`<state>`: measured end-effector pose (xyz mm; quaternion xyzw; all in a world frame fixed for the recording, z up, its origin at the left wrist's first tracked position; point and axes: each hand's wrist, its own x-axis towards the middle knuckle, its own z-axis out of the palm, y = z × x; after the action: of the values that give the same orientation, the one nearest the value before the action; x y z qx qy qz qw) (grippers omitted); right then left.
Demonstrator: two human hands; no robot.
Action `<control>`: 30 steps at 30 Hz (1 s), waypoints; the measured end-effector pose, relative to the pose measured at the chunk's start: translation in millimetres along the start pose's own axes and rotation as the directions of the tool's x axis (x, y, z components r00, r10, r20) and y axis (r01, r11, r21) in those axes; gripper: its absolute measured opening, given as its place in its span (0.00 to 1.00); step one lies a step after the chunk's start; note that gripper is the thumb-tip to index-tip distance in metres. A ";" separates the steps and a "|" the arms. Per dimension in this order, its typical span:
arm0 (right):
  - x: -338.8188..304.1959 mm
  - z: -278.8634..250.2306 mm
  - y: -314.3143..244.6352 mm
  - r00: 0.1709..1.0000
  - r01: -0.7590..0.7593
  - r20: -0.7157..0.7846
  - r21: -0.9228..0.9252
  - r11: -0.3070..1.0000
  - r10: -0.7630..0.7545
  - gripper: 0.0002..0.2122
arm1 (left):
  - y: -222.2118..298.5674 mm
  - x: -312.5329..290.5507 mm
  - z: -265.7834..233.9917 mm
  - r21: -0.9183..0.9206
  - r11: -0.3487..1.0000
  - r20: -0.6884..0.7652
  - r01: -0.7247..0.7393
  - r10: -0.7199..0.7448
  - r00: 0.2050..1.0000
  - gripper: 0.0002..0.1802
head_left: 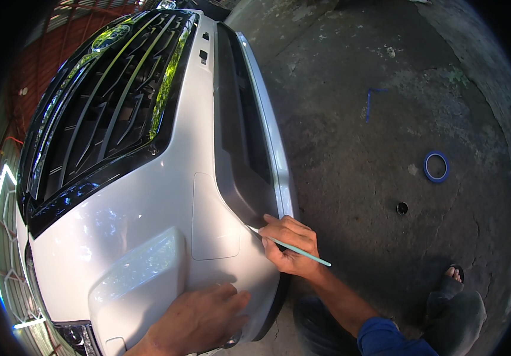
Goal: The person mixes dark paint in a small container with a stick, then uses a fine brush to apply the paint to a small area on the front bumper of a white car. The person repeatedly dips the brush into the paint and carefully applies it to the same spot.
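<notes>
A thin paintbrush with a pale green handle [303,251] is pinched in my right hand [291,243]. Its tip meets the seam where the white car bumper [148,207] borders the dark grey lower trim [237,154]. The handle slants down to the right past my fingers. My left hand [199,317] lies over the bumper's lower part with its fingers stretched out, holding nothing. Between the hands and the grille, a faint square panel outline [216,231] shows on the bumper.
The black slatted grille [113,101] fills the upper left. On the concrete floor [350,148] to the right are a roll of blue tape [436,167], a small round pot with dark contents [402,208] and a blue tape strip [368,105]. A sandalled foot [456,274] shows at lower right.
</notes>
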<state>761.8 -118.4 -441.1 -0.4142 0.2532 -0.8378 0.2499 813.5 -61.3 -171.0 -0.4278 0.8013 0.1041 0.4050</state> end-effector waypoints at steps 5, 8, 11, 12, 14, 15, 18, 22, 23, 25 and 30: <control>-1.5 -0.1 1.0 1.000 -0.005 0.005 0.004 1.000 0.005 0.08 | -0.2 0.2 0.2 0.001 1.000 -0.004 -0.005 0.005 1.000 0.21; -1.8 -0.2 0.7 1.000 -0.009 0.005 0.003 1.000 0.009 0.08 | 0.1 0.3 -0.1 -0.001 1.000 0.002 0.000 0.000 1.000 0.21; -1.8 -0.2 0.5 1.000 -0.010 0.004 0.003 1.000 0.010 0.07 | 0.6 0.4 -0.7 0.006 1.000 0.017 0.012 -0.012 1.000 0.21; -1.8 -0.2 0.6 1.000 -0.011 0.006 0.004 1.000 0.011 0.08 | 0.8 0.4 -0.9 0.003 1.000 0.019 0.013 -0.013 1.000 0.21; -1.8 -0.3 0.9 1.000 -0.009 0.005 0.008 1.000 0.009 0.08 | 1.0 0.5 -1.1 -0.003 1.000 0.022 0.016 -0.015 1.000 0.21; -1.8 -0.2 1.1 1.000 -0.009 0.005 0.011 1.000 0.009 0.08 | 1.1 0.5 -1.2 0.003 1.000 0.021 0.015 -0.015 1.000 0.21; -2.1 0.1 1.2 1.000 -0.002 0.002 0.010 1.000 0.002 0.08 | 1.2 0.6 -1.1 0.015 1.000 0.019 0.013 -0.014 1.000 0.21; -2.2 0.2 1.7 1.000 0.000 -0.002 0.008 1.000 0.000 0.08 | 0.6 0.6 -0.7 0.020 1.000 0.011 0.008 -0.009 1.000 0.21; -2.4 0.3 1.8 1.000 -0.003 -0.002 0.009 1.000 0.003 0.08 | 0.5 0.6 -0.6 0.021 1.000 0.007 0.006 -0.007 1.000 0.21; -3.0 0.3 1.7 1.000 -0.009 -0.002 0.008 1.000 0.009 0.08 | 0.2 0.6 -0.4 0.017 1.000 0.004 0.002 -0.002 1.000 0.21; -3.7 0.2 1.9 1.000 -0.015 -0.002 0.007 1.000 0.015 0.08 | 0.5 0.3 -0.2 0.007 1.000 0.005 0.008 -0.008 1.000 0.21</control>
<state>764.4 -117.5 -444.3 -0.4104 0.2535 -0.8373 0.2572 812.9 -61.3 -171.2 -0.4293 0.7989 0.1010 0.4089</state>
